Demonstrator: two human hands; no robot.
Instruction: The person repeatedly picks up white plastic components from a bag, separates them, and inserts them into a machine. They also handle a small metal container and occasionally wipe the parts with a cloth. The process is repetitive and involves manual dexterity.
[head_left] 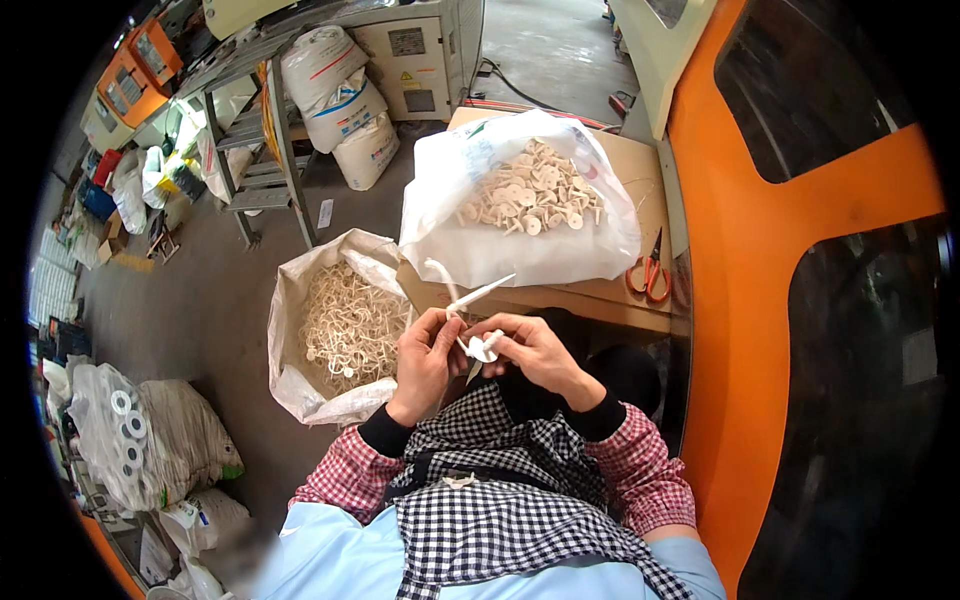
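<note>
In front of my lap, my left hand (pixel 425 362) pinches a thin, branching white plastic sprue (pixel 480 294), whose arms stick up and out past the fingers. Close beside it, my right hand (pixel 542 352) has its fingers closed on a white plastic disc with a short stem (pixel 483 349). The fingers hide whether disc and sprue are still joined. Just beyond my hands, an open white bag (pixel 430 225) holds many similar stemmed discs (pixel 535 190). To the left stands an open sack (pixel 290 375) full of curled sprue scraps (pixel 345 320).
Red-handled scissors (pixel 650 277) lie on the cardboard-covered surface (pixel 630 165) at right. An orange machine (pixel 740 300) rises close on my right. Stacked white sacks (pixel 340 100) stand beside a metal step stand (pixel 255 160). Plastic-wrapped bundles (pixel 160 435) sit at the left.
</note>
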